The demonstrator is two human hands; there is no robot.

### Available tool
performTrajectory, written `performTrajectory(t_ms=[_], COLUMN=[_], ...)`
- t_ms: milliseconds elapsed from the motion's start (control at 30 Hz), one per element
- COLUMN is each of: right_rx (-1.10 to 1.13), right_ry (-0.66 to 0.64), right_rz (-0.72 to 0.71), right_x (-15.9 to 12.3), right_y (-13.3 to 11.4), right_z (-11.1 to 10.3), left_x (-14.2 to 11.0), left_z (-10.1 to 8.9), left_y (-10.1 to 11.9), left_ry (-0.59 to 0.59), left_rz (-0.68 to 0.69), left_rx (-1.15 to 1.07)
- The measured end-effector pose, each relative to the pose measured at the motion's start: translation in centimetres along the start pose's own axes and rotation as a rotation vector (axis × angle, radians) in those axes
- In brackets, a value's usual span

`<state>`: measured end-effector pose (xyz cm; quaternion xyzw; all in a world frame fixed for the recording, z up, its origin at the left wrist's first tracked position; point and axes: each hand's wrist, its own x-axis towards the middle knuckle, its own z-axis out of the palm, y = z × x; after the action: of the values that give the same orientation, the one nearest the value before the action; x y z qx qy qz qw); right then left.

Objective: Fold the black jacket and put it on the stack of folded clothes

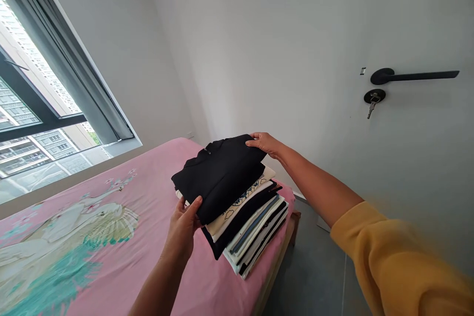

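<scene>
A folded black shirt [222, 173] lies over the top of a stack of folded clothes [255, 237]. My left hand [184, 224] pinches its near left corner between thumb and fingers. At the far right corner, my right hand [264, 144] grips the same shirt, thumb on top and fingers partly hidden behind the fabric. Just beneath is a cream shirt [237, 210] with a dark print. Lower in the stack, black, white and blue-grey pieces show their folded edges.
The stack sits at the corner of a bed with a pink patterned sheet [148, 256]. A white door [407, 168] with a black handle [414, 76] and hanging keys [371, 107] stands to the right. Grey floor [314, 266] runs beside the bed; a curtained window [40, 113] is at left.
</scene>
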<state>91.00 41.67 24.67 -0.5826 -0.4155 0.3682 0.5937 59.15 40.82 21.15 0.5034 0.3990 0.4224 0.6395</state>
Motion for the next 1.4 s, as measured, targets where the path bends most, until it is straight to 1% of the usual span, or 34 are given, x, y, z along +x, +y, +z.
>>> performTrajectory(t_ms=[33, 100, 167, 233, 333, 433, 533, 600, 667, 733, 800, 833, 900, 967, 1033, 1067, 1100, 1133, 1167, 1200, 1267, 1300, 1333, 1367, 1400], right_rx=[0.001, -0.02, -0.052, -0.058, -0.052, -0.153, -0.254, -0.289, -0.314, -0.35, -0.411, -0.448, -0.533, -0.654, -0.782, -0.836, -0.883, -0.922, -0.954, -0.974, -0.98, -0.971, -0.957, -0.941, -0.924], right_ry=[0.004, 0.004, -0.003, -0.019, -0.049, -0.033, -0.002, 0.004, 0.039, 0.136, 0.196, 0.178, 0.04, -0.106, -0.206, -0.241, -0.271, -0.307, -0.344, -0.379, -0.433, -0.445, -0.445, -0.439, -0.435], right_rz=[0.004, 0.061, 0.141, 0.188, 0.184, 0.171, 0.188, 0.21, 0.205, 0.103, -0.097, -0.212, -0.408, -0.542, -0.613, -0.617, -0.592, -0.537, -0.461, -0.379, -0.257, -0.23, -0.224, -0.23, -0.241], right_x=[0.0, -0.3, -1.1, -2.0, -2.8, -3.1, -3.2, -3.4, -3.8, -4.2, -4.5, -4.7, -5.0, -5.2, -5.3, -5.2, -5.1, -4.9, -4.8, -4.7, -4.9, -5.2, -5.6, -6.1, -6.7], right_y=[0.0, 0.7, 1.9, 3.1, 3.9, 4.0, 4.1, 4.3, 4.1, 3.3, 1.5, 0.3, -2.3, -4.4, -5.3, -5.2, -4.8, -4.1, -3.3, -2.3, -0.5, 0.3, 0.9, 1.5, 1.9], right_z=[0.1, 0.1, -0.2, -0.7, -1.4, -1.5, -1.4, -1.6, -1.8, -1.6, -0.6, 0.3, 2.8, 5.9, 8.8, 9.9, 10.8, 11.4, 11.7, 11.7, 11.0, 10.5, 9.8, 9.1, 8.4], left_x=[-0.1, -0.3, -0.5, -0.6, -0.8, -0.8, -0.8, -0.7, -0.4, 0.2, 1.2, 1.8, 3.5, 5.7, 8.5, 10.0, 11.5, 12.9, 14.1, 15.1, 16.2, 16.4, 16.4, 16.3, 16.1], left_z=[0.1, 0.0, -0.2, -0.5, -0.7, -0.4, -0.2, -0.6, -1.5, -2.8, -4.1, -4.6, -5.2, -5.2, -4.8, -4.5, -4.2, -3.7, -3.1, -2.5, -1.1, -0.4, 0.1, 0.6, 1.0], left_y=[-0.2, -0.6, -0.9, -0.9, -0.8, -1.0, -1.4, -1.7, -1.8, -1.6, -1.0, -0.5, 1.1, 3.3, 5.7, 6.8, 7.6, 8.1, 8.3, 8.2, 7.1, 6.3, 5.4, 4.6, 3.9], left_ry=[0.007, 0.013, 0.011, 0.01, 0.009, 0.024, 0.033, 0.043, 0.099, 0.183, 0.233, 0.238, 0.219, 0.162, 0.074, 0.032, -0.003, -0.024, -0.04, -0.063, -0.127, -0.163, -0.187, -0.198, -0.194], left_rz=[-0.001, -0.019, -0.043, -0.062, -0.067, -0.061, -0.062, -0.066, -0.036, 0.009, 0.041, 0.059, 0.138, 0.247, 0.314, 0.318, 0.305, 0.283, 0.238, 0.158, -0.074, -0.191, -0.276, -0.312, -0.304], left_rx=[-0.014, -0.024, -0.011, 0.002, -0.014, -0.014, 0.017, 0.05, 0.086, 0.104, 0.119, 0.139, 0.22, 0.332, 0.434, 0.478, 0.518, 0.553, 0.581, 0.596, 0.575, 0.545, 0.51, 0.478, 0.458])
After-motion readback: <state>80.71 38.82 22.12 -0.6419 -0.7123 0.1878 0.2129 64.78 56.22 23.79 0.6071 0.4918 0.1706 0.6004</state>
